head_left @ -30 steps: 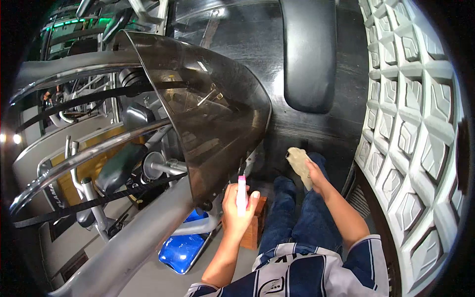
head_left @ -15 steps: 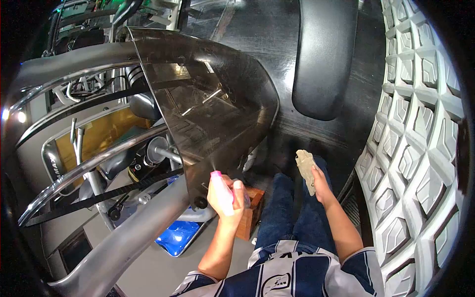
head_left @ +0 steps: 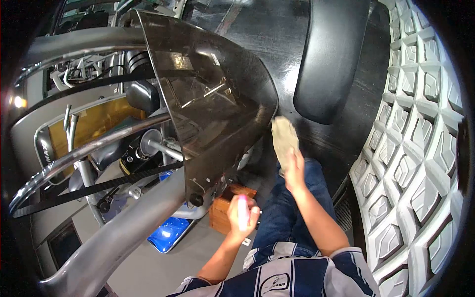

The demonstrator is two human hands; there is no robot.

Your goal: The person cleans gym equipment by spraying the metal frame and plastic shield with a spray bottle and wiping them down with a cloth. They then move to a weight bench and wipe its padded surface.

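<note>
The right hand grips a crumpled beige cloth that sticks out past its fingertips, right at the edge of the dark tinted shield. The left hand has its fingers curled around a white spray bottle with a pink top.

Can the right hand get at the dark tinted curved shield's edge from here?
Probably yes: the right hand, gripping a beige cloth, is raised beside the edge of the smoky curved plastic shield with nothing between. The left hand, lower, grips a pink-topped spray bottle, clear of the way.
</note>
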